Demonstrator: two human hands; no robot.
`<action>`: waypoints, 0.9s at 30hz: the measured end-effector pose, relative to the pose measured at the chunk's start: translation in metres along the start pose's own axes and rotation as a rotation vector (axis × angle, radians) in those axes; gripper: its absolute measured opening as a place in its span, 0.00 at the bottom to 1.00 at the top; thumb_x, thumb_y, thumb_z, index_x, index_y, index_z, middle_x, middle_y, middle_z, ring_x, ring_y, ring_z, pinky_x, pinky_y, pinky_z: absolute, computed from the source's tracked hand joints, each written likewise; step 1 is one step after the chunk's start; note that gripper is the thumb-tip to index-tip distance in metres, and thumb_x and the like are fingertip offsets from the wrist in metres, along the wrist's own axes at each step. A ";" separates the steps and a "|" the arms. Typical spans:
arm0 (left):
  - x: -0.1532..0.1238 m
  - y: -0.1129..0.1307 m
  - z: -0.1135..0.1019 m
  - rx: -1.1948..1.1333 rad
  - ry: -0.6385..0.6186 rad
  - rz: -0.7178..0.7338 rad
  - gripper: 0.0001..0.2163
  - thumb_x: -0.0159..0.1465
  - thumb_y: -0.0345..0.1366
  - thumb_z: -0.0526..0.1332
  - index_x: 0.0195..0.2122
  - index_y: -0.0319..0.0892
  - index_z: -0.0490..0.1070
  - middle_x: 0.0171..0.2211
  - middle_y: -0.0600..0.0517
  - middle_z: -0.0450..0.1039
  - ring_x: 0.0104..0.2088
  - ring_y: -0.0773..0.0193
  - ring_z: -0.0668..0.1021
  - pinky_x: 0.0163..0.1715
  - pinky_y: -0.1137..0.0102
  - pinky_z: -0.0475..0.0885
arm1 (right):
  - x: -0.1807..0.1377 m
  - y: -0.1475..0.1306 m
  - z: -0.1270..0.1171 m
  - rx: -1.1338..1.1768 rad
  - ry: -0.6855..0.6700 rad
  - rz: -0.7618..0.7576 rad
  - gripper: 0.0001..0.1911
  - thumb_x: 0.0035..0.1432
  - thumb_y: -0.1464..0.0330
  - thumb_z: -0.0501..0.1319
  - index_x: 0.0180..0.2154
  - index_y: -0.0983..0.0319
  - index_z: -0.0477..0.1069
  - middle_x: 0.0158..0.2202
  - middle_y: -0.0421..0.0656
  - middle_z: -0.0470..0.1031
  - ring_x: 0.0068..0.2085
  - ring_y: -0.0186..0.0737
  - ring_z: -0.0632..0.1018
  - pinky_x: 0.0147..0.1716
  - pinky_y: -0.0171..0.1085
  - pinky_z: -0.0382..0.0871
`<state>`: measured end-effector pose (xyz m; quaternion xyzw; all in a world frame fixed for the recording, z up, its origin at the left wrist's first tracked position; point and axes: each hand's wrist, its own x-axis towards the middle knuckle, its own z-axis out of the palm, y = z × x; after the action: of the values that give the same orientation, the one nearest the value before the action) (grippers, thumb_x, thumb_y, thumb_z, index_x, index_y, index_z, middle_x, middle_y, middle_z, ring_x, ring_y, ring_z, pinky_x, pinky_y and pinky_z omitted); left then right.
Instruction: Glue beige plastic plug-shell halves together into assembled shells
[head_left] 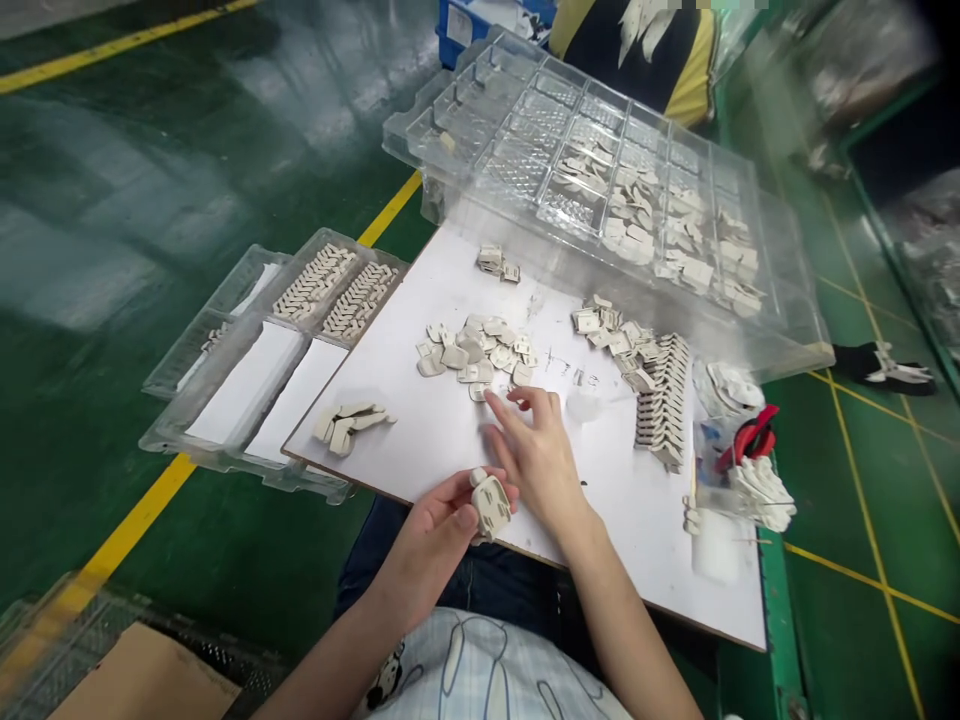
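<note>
My left hand (439, 520) is closed on a small stack of beige plastic parts (490, 503), held at the near edge of the white board (450, 440) on my lap. My right hand (532, 445) reaches forward over the board with fingers stretched out, its fingertips at the near edge of a loose pile of beige parts (476, 355). It holds nothing that I can see. A second loose pile (615, 335) lies further right, beside a neat row of stacked parts (664, 400).
A few parts (349, 425) lie at the board's left. Clear trays (285, 340) with rows of parts sit left. A large clear compartment tray (600, 170) stands behind. Red-handled cutters (750, 435) and white scraps sit in a clear container at right. Another person sits beyond.
</note>
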<state>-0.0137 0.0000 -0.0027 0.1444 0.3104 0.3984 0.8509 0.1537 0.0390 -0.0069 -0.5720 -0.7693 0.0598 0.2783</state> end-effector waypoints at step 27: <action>-0.001 0.006 -0.016 0.130 0.109 0.062 0.20 0.56 0.50 0.73 0.47 0.46 0.83 0.63 0.42 0.72 0.63 0.46 0.71 0.61 0.59 0.67 | -0.008 -0.013 -0.015 1.117 -0.055 0.675 0.14 0.56 0.60 0.69 0.40 0.59 0.70 0.30 0.38 0.73 0.28 0.34 0.73 0.29 0.35 0.70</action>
<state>-0.0284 0.0033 -0.0116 0.1868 0.3768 0.4107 0.8090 0.1520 0.0238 0.0081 -0.5496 -0.4075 0.5491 0.4799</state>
